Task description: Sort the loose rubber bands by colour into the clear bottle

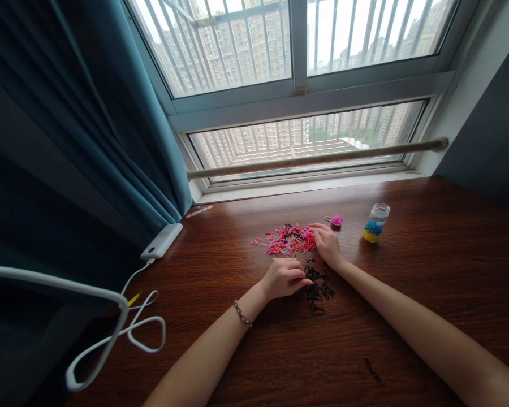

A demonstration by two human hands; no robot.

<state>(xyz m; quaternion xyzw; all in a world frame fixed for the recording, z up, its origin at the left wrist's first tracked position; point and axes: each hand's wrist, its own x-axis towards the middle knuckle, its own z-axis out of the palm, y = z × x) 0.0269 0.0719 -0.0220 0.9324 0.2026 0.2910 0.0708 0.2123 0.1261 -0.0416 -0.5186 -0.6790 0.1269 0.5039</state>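
Note:
A loose pile of small pink and red bands, with a few black ones among them, lies on the wooden table. My right hand reaches into its right edge, fingertips drawn together; whatever they pinch is too small to see. Closer to me is a smaller heap of black bands. My left hand, a braided bracelet on its wrist, rests at that heap's left side. Its thumb and forefinger come together over the black bands, and anything between them cannot be made out.
A clear jar with blue and yellow contents stands to the right. Near it lies a pink round lid-like piece. One black piece lies near the front. At left are a white device and a looped white cable.

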